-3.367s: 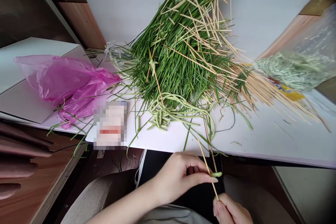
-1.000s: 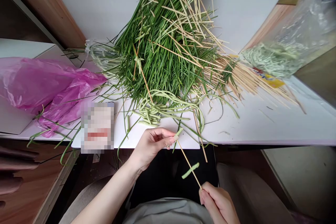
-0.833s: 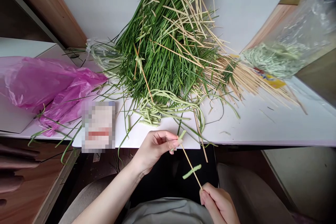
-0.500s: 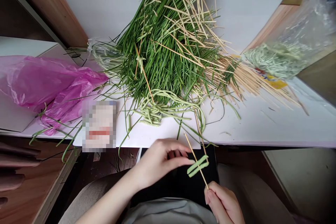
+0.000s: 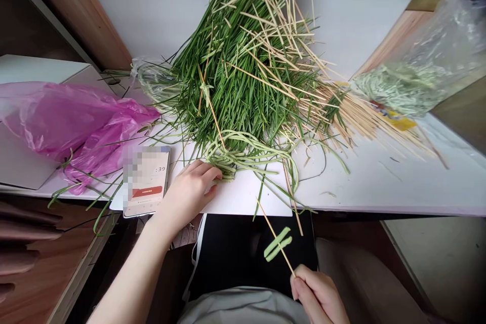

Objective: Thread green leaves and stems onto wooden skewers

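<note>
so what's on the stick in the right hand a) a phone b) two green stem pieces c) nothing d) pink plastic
b, the skewer held in the right hand has two pale green stem pieces on it

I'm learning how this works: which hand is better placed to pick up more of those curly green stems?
Probably the left hand: its fingers touch the curly green stems. The right hand is holding the bamboo skewer, far from them.
</note>
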The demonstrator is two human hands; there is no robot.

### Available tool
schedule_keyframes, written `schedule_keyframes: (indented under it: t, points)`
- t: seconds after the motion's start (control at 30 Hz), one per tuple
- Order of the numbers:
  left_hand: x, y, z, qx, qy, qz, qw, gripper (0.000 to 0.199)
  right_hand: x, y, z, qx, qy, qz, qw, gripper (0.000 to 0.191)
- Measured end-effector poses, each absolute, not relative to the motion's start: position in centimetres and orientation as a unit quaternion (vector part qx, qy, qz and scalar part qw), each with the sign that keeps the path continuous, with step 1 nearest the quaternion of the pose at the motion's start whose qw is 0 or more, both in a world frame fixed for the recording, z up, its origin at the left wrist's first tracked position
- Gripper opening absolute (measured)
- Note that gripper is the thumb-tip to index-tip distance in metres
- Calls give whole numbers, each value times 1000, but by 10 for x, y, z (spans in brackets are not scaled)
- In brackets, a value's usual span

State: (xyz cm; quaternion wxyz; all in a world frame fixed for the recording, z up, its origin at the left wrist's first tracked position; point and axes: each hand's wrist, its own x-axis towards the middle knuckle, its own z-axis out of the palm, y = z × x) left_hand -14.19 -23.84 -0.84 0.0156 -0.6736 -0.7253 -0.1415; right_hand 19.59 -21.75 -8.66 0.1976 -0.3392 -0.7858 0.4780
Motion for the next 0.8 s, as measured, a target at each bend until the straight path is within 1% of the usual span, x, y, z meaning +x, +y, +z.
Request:
schedule_keyframes:
  t: [0.13,0.23,0.4,0.47,0.6,0.8]
  points:
    - [-142,-238,-9,-674,-725,-141,20,15,196,-218,-88,-333,-785,486,191,47]
    - [-141,-239,-7,-674,-723,-155,-1,14,196,-218,-88,-332,-785,489,186,46]
    - [-133,-239,-2,-653,-701,-274,-85,19,195,-220,-84,-344,-792,472,177,46]
    - [-130,-239,-2,-647,-692,-301,-108,23,195,-221,-83,-345,-795,469,169,46]
    - [-132,-239,-5,-659,-690,-278,-112,31,193,-220,-81,-326,-801,471,174,46]
    - [-140,-239,-13,-667,-710,-217,-59,28,190,-218,-78,-307,-801,480,183,45]
